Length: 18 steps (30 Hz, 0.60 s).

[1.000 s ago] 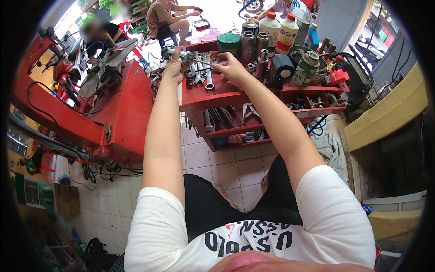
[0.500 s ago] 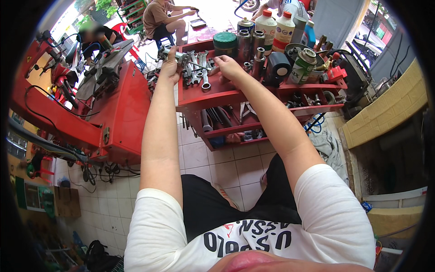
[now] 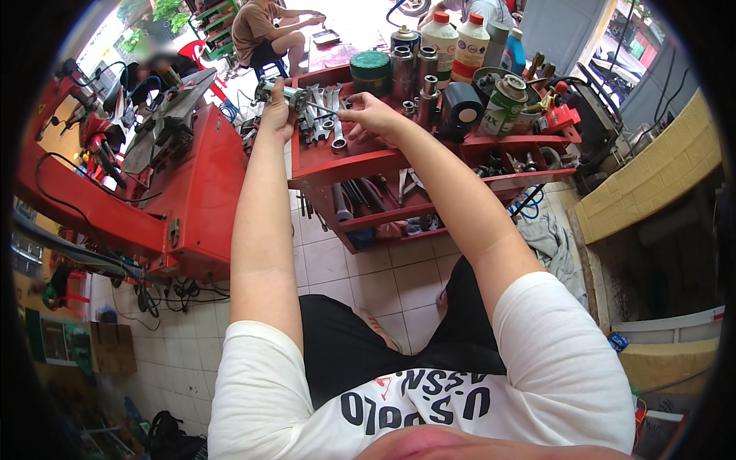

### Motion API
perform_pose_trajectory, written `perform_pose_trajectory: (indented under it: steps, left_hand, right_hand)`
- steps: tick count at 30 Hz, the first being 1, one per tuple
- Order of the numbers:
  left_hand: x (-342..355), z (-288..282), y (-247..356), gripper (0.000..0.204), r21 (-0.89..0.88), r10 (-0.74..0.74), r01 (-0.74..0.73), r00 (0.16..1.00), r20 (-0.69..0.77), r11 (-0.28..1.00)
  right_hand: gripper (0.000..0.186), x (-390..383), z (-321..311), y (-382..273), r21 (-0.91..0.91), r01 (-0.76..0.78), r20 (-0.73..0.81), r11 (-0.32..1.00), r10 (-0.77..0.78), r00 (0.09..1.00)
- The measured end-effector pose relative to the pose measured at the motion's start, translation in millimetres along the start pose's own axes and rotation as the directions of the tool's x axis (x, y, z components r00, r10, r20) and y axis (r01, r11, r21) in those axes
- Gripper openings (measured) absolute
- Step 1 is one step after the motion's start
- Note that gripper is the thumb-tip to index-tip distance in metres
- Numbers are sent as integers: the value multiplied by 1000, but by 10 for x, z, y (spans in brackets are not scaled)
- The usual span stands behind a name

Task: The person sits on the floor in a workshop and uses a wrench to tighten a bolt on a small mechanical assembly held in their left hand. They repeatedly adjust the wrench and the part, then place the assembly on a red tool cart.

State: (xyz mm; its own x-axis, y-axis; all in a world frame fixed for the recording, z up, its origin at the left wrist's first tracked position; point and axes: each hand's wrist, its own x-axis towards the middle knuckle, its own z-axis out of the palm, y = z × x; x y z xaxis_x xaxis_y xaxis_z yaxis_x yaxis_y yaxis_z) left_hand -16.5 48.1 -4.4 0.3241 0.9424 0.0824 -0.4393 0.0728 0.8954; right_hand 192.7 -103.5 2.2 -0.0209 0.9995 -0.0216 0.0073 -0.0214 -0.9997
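My left hand (image 3: pixel 277 113) is closed around a silvery, cylindrical metal part (image 3: pixel 294 96) above the left end of a red tool cart (image 3: pixel 345 170). A thin dark rod (image 3: pixel 323 110) runs between that part and my right hand (image 3: pixel 374 120). My right thumb and forefinger pinch the rod's near end, while the other fingers curl loosely apart. Whether the rod is a screwdriver or belongs to the part I cannot tell. Under and beside both hands, several wrenches (image 3: pixel 320 126) lie on the cart top, among them a ring spanner (image 3: pixel 339 142).
Behind my right hand stand a green tub (image 3: pixel 370 73), long sockets (image 3: pixel 426 69), red-capped bottles (image 3: pixel 439 42) and a green-white can (image 3: pixel 506 105). A red machine (image 3: pixel 201 195) flanks the cart on the left. Beyond the cart sits another person (image 3: pixel 257 34).
The whole view has shifted slightly. My right hand has edged left, its fingers spread a little more. The left hand still holds the metal part.
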Motion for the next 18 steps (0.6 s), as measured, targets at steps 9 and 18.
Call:
perform_pose_trajectory:
  steps: [9, 18]
  left_hand:
    - [-45, 15, 23, 51, 3, 1, -1, 1000, -3, 1000]
    - [-39, 30, 16, 51, -7, 8, -8, 1000, 18, 1000]
  right_hand:
    - [58, -57, 64, -70, -52, -31, -88, 998, 26, 996]
    - [54, 18, 43, 7, -6, 18, -113, 1000, -19, 993]
